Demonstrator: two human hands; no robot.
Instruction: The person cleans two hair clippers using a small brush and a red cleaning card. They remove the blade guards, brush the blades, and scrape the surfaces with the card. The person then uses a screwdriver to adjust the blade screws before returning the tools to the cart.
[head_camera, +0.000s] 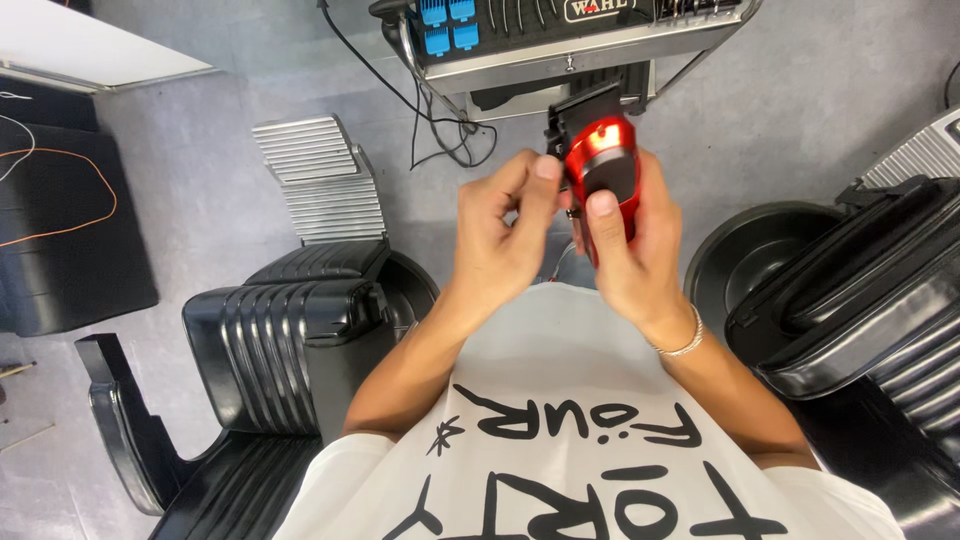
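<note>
We have the red hair clipper (603, 175) up in front of our chest, held in the air above the grey floor (200, 200), its black guard comb (583, 115) pointing away from us toward the tool trolley (590, 45). Our right hand (635, 255) is wrapped tight around the clipper's body, thumb laid along its black top face, a silver bracelet (683, 345) on that wrist. Our left hand (500, 240) sits just beside it, fingers curled in, thumb and forefinger pinched together against the clipper's left side near the base of the comb; whether they grip a small part there, we cannot tell.

Beyond the clipper, the trolley's near edge carries a black mat, with blue guard combs (447, 25) racked at its left end. Black cables (430, 120) trail down from that left end and loop on the floor.

Below our left arm stands a black barber chair (280, 340) with a ribbed metal footrest (320, 180) beyond it. A second black barber chair (860, 290) sits to our right. At the far left edge, a dark cabinet (60, 230) has an orange cord (70, 200) draped over it. Our white shirt (580, 440) with black lettering fills the bottom of the view.
</note>
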